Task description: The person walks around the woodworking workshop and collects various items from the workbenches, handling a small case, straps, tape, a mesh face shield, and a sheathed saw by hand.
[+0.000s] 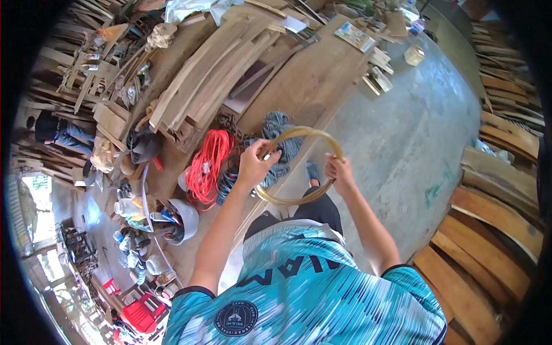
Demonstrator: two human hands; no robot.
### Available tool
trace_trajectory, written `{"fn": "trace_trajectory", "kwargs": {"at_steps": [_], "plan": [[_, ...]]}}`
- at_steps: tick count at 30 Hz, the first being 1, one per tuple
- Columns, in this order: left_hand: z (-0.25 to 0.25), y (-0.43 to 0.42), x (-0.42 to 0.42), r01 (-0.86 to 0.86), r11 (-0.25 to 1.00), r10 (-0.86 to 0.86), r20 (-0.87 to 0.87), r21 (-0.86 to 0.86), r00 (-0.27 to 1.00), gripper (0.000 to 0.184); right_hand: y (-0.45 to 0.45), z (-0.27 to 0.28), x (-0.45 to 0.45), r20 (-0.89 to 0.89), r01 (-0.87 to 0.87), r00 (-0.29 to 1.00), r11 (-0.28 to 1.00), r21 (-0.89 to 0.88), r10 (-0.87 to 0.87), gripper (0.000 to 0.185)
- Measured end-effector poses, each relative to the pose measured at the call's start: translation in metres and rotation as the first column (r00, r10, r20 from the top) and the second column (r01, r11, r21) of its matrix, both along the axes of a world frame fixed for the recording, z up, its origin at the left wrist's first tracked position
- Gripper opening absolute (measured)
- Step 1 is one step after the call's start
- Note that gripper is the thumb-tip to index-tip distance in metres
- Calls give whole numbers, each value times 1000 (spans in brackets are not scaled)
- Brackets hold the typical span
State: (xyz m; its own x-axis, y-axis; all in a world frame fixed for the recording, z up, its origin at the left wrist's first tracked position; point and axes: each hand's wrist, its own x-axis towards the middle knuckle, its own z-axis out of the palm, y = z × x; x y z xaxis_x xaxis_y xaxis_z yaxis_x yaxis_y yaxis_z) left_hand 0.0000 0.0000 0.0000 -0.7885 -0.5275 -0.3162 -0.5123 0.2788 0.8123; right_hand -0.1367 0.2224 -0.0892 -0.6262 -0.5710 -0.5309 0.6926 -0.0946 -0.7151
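Note:
A coil of translucent, yellowish tubing (292, 201) hangs in front of my body, held up as a ring between both hands. My left hand (256, 165) is closed around the ring's left side, thumb pointing inward. On the opposite side, my right hand (340, 172) grips the tubing with curled fingers. Behind the ring's upper left lies a bundle of blue-grey rope (277, 122) on the wooden surface. Left of my left hand is a tangle of red cord (208, 164).
Long curved boards (210, 72) lie on the wooden platform (313, 75). A white bucket (185, 221) holding tools stands at left. More planks (477, 253) are stacked at right beside the concrete floor (402, 138). Another person (60, 131) is at far left.

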Motion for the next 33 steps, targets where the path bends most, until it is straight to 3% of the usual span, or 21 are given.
{"fn": "trace_trajectory", "kwargs": {"at_steps": [2,3,6,7,9,11,15,16,19,20,21,22,23,25,26,28,31,33], "plan": [[37,-16,4,-98,995,95,-163,-6,982,51,-20,21,-13,115,-58,991,991,-121,72,43],[13,-14,-116,-159,986,167,-305,51,938,50,-17,27,-154,78,-85,993,990,-113,94,45],[8,-39,-110,-328,942,330,-332,65,883,44,-79,23,-198,279,-74,951,972,-221,136,46],[7,-37,-108,-377,926,363,-276,2,890,43,-105,23,-221,315,-77,937,969,-235,151,46],[-8,-28,-79,-357,922,336,-149,-150,930,41,-154,23,-251,301,-105,942,981,-162,150,47],[-34,-16,-29,-302,902,331,46,-309,942,39,-198,4,-274,281,-137,940,968,-209,194,46],[-96,52,102,-440,815,560,316,-377,766,34,-267,-59,-302,322,-114,922,943,-311,218,44],[-94,76,121,-539,785,620,379,-306,687,33,-274,-80,-311,326,-124,915,937,-327,236,43],[-87,143,165,-762,611,751,463,-215,472,28,-294,-134,-319,357,-158,916,982,-104,185,36],[-83,164,176,-791,551,791,467,-266,394,27,-291,-181,-325,322,-246,897,947,-204,303,25],[-82,186,190,-826,491,821,465,-277,332,28,-292,-176,-312,315,-205,937,969,137,154,41],[-87,210,204,-864,423,836,486,-275,254,31,-284,-215,-327,393,-281,895,951,126,212,64],[-92,235,217,-894,353,846,503,-277,178,34,-279,-213,-319,400,-269,901,940,211,168,63],[-94,280,224,-934,202,857,515,-294,23,37,-264,-188,-295,117,-318,947,824,468,299,70],[-96,302,225,-945,128,851,522,-300,-50,39,-260,-165,-273,-51,-254,921,694,673,386,73],[-117,348,228,-961,-81,846,491,-265,-207,42,-246,-204,-265,-386,-95,694,608,788,608,71],[-181,396,247,-919,-362,825,405,-159,-395,46,-225,-167,-173,-576,82,169,571,817,800,67],[-207,415,263,-887,-455,825,335,-86,-456,45,-210,-176,-106,-682,-113,-114,672,732,723,56]]}}
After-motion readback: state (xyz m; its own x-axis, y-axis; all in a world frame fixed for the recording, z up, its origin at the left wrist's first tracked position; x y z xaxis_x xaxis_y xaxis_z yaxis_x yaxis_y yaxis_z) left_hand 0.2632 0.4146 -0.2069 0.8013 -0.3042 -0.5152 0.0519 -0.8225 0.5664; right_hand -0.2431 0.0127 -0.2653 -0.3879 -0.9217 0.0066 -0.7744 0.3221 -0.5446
